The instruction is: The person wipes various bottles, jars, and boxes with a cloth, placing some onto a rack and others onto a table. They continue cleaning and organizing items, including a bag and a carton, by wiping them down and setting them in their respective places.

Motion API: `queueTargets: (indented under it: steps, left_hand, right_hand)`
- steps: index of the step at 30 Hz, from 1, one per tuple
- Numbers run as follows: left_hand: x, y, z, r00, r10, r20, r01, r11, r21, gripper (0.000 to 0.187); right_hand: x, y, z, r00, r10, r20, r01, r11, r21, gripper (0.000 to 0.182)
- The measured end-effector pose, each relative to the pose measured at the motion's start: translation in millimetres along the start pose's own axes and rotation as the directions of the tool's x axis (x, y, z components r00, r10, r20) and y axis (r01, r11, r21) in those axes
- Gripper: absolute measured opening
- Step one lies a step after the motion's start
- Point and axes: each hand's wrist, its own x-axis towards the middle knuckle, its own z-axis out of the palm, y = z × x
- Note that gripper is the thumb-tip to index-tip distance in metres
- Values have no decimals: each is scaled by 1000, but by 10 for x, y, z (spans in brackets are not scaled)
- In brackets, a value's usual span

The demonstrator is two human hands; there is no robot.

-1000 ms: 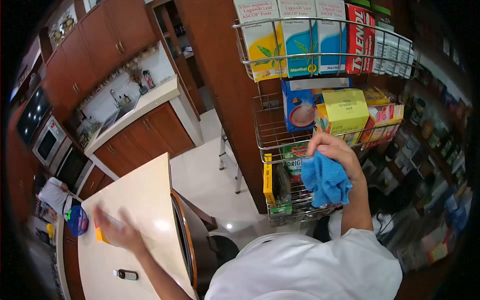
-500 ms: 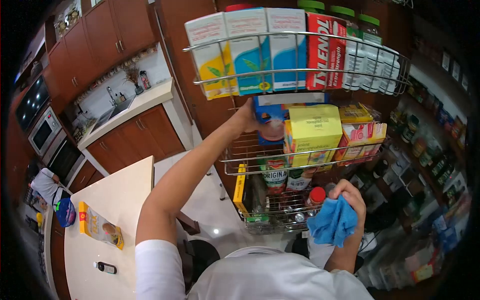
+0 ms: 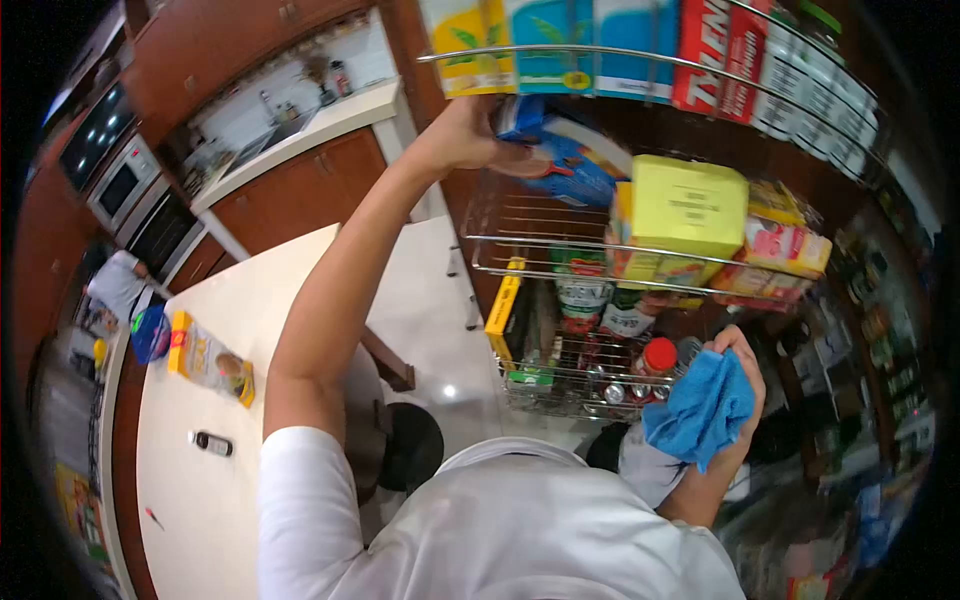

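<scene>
My left hand (image 3: pixel 470 138) grips the left end of a blue box (image 3: pixel 580 170), which tilts above the wire shelf (image 3: pixel 540 240) of a pull-out rack. Beside it on that shelf stand a yellow box (image 3: pixel 690 210) and a pink-and-white box (image 3: pixel 780 255). My right hand (image 3: pixel 742 360) is closed around a blue cloth (image 3: pixel 705 405), which hangs bunched in front of the lower basket. Close by is a jar with a red lid (image 3: pixel 658 355).
Boxes, among them a red Tylenol box (image 3: pixel 718 55), fill the upper basket. On the left, a pale counter (image 3: pixel 200 490) carries a yellow-and-white bag (image 3: pixel 210 360) and a small dark bottle (image 3: pixel 211 442). A person in white (image 3: pixel 120 285) is at the far left. Stocked shelves line the right.
The blue box has come up off the shelf and tilted, with my left hand pulling it up and left. The view has shifted; the cloth stays in my right hand.
</scene>
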Motion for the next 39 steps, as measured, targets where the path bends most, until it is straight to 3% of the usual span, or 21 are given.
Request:
queueTargets:
  steps: [1, 3, 6, 8, 9, 11, 13, 17, 19, 21, 23, 25, 26, 28, 29, 30, 31, 32, 33, 35, 39]
  left_hand:
    - [37, -26, -92, 988, 138, 74, -147, 979, 139, 73]
    - [-53, 60, -196, 992, 75, 101, -104, 940, 324, 73]
    - [-147, 84, -219, 988, 145, 48, -152, 920, 362, 69]
    - [-187, 63, -187, 982, 190, 17, -183, 912, 368, 70]
    - [-221, 46, -157, 982, 189, 1, -177, 919, 352, 71]
    - [-305, 152, -89, 961, 276, 28, -256, 845, 469, 63]
    - [-442, 234, -21, 895, 437, 86, -380, 648, 660, 61]
    - [-758, 493, 55, 869, 487, 90, -388, 557, 734, 63]
    - [-983, 645, 39, 837, 546, -12, -353, 558, 751, 64]
    - [-1352, 786, -18, 812, 558, -169, -275, 623, 732, 63]
    - [-1756, 933, -50, 777, 513, -365, -122, 691, 713, 65]
    - [-2039, 930, 30, 712, 406, -573, -32, 833, 552, 68]
    - [-2153, 874, 62, 710, 363, -604, 10, 852, 523, 69]
    - [-2342, 750, 171, 704, 263, -660, 54, 907, 419, 70]
    - [-2418, 708, 224, 699, 208, -684, 59, 937, 345, 69]
    - [-2487, 748, 226, 713, 203, -672, 70, 932, 355, 68]
    - [-2580, 731, 207, 695, 181, -696, 104, 932, 346, 69]
    - [-2670, 763, 168, 655, 74, -752, 110, 975, 191, 67]
    - [-2768, 810, 120, 612, -42, -790, 105, 994, 28, 65]
    - [-2872, 866, 12, 598, -31, -801, 146, 987, 70, 63]
    - [-3049, 932, -30, 582, -25, -813, 243, 959, 144, 59]
  right_hand:
    - [15, 18, 124, 1000, -7, -24, 7, 1000, -18, 26]
    - [54, 194, 142, 996, -53, -69, 54, 998, 16, 28]
    - [241, 199, 73, 989, 71, 134, -63, 996, -56, 27]
    - [432, 285, -39, 994, -99, 56, 114, 840, -531, 31]
    - [508, 290, 13, 974, -207, 91, 215, 725, -654, 42]
    - [679, 317, -163, 995, -99, -9, 75, 802, -592, 49]
    - [786, 361, -289, 988, -151, -39, 91, 760, -643, 51]
    - [739, 354, -149, 944, -314, 102, 296, 671, -680, 47]
    - [709, 380, -181, 965, -256, 56, 216, 652, -727, 38]
    - [637, 308, -214, 970, -206, 127, 211, 462, -861, 30]
    - [493, 320, 142, 910, -412, 53, 260, 466, -845, 31]
    - [459, 342, 692, 737, -671, -82, 454, 582, -675, 32]
    - [380, 361, 1140, 630, -771, -97, 539, 524, -660, 37]
    - [281, 642, 1647, 606, -780, -155, 658, 601, -455, 37]
    - [172, 844, 1668, 650, -738, 183, 686, 466, -558, 49]
    - [153, 915, 1744, 559, -544, 626, 811, 198, -551, 51]
    - [171, 904, 2200, 394, -332, 857, 917, 199, -345, 51]
    - [146, 1142, 2430, 294, -382, 876, 956, 127, -265, 51]
    - [157, 1234, 2540, 270, -356, 895, 962, 72, -262, 48]
    - [245, 1308, 2713, 338, -415, 845, 936, 244, -254, 45]
    - [203, 1331, 3204, 286, -536, 794, 952, 252, -174, 38]
